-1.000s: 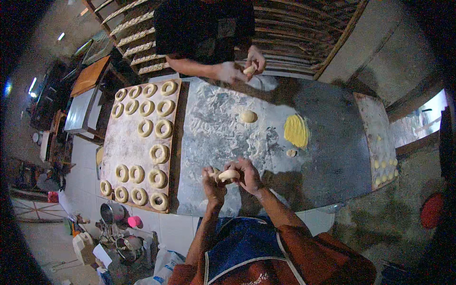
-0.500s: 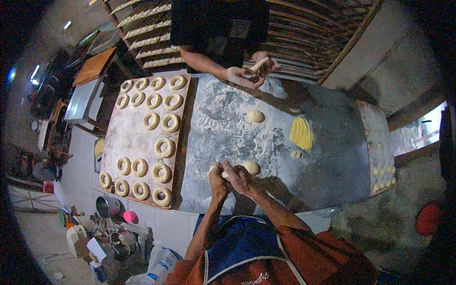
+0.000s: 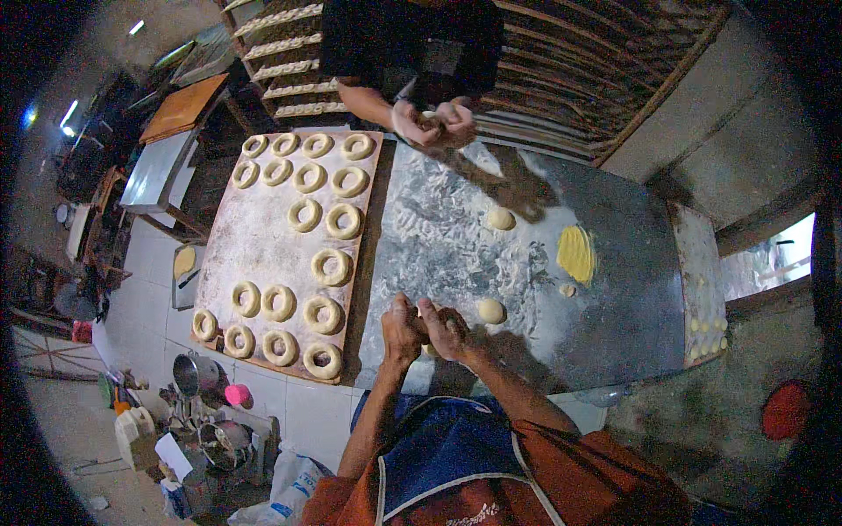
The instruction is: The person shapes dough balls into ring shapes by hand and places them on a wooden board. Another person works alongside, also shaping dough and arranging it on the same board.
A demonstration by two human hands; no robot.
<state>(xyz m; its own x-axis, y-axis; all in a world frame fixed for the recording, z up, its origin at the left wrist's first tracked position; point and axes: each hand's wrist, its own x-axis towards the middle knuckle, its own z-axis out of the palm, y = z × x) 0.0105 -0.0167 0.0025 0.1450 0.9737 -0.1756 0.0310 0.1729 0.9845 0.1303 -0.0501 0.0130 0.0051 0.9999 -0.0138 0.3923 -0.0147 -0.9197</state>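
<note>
My left hand (image 3: 403, 331) and my right hand (image 3: 445, 330) are closed together around a dough piece (image 3: 428, 349), which is mostly hidden beneath my fingers, low over the floured steel table (image 3: 627, 324). Just right of my hands sits a round dough ball (image 3: 491, 310); a second ball (image 3: 500, 218) lies farther back. To their right are a smeared yellow paste (image 3: 574, 254) and a small dough scrap (image 3: 568, 290). On the left, a wooden board (image 3: 241, 223) carries rows of dough rings (image 3: 331, 266).
Across the table a co-worker in black (image 3: 408, 35) holds dough in both hands (image 3: 434, 123), before racks (image 3: 281, 66) of shaped dough. A second board (image 3: 688, 237) with small balls stands at the right. Pots (image 3: 197, 373) and a white sack (image 3: 289, 482) are low left.
My hands have shifted left over the table and closed over the dough, hiding most of it and uncovering the nearer ball. The co-worker's hands have moved left. The view has shifted slightly.
</note>
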